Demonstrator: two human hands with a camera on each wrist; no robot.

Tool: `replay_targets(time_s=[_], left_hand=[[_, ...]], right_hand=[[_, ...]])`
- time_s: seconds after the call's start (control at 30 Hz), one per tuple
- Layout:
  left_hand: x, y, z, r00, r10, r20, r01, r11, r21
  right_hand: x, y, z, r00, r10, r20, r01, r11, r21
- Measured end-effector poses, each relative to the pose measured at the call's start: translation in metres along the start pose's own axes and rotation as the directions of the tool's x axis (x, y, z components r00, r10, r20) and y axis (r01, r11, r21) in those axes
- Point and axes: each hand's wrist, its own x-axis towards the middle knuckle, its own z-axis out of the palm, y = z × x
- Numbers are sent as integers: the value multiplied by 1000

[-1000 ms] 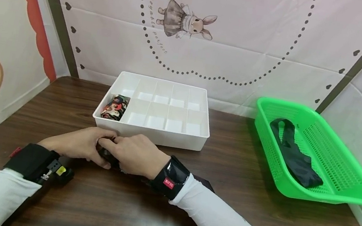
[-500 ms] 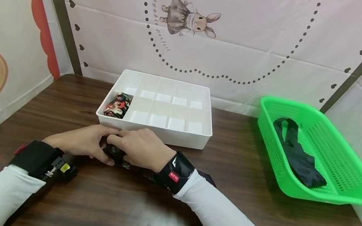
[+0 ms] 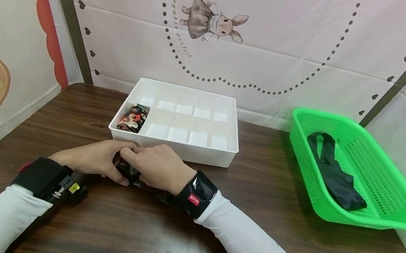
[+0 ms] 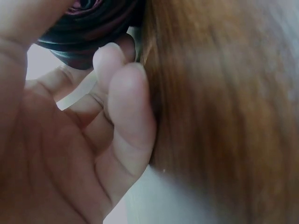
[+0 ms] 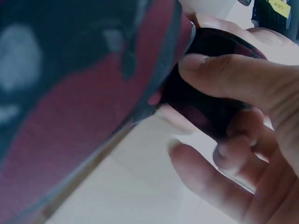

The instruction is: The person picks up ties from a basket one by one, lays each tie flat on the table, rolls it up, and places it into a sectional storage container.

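Observation:
Both hands meet on the brown table just in front of the white divided box [image 3: 171,151]. My left hand [image 3: 93,161] and right hand [image 3: 157,165] grip a dark rolled tie [image 3: 127,171] between them, fingers curled round it. The left wrist view shows the dark coil [image 4: 88,28] against my fingertips [image 4: 126,88]. In the right wrist view the roll [image 5: 210,107] sits under my thumb, and the unrolled dark red and black strip [image 5: 70,93] runs back toward my wrist. Most of the roll is hidden by the hands in the head view.
A rolled patterned tie [image 3: 132,117] fills the front left compartment of the box. At the right stands a green basket [image 3: 370,221] with a dark tie [image 3: 332,172] lying in it. Printed backdrop panels close in the table on three sides.
Both hands stay on the roll in the same spot; their fingers have shifted slightly round it. Nothing else has moved.

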Motion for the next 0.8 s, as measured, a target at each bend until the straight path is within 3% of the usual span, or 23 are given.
replay_targets(time_s=[0.2,0.33,0.53,0.8], left_hand=[[0,1,-1,999,-44,16,44,999,0],[1,2,-1,997,-81,12,81,997,-3],[0,1,0,996,-83,15,84,995,-45],[1,1,1,997,-70,16,70,998,-1]], right_hand=[[-3,1,-2,999,-26,46,27,1000,-12],[-3,4,-1,999,-33,11,33,999,-7],[-3,7,1,999,-39,-31,38,999,-18],[-5,6,-6,996,-37,80,30,996,86]])
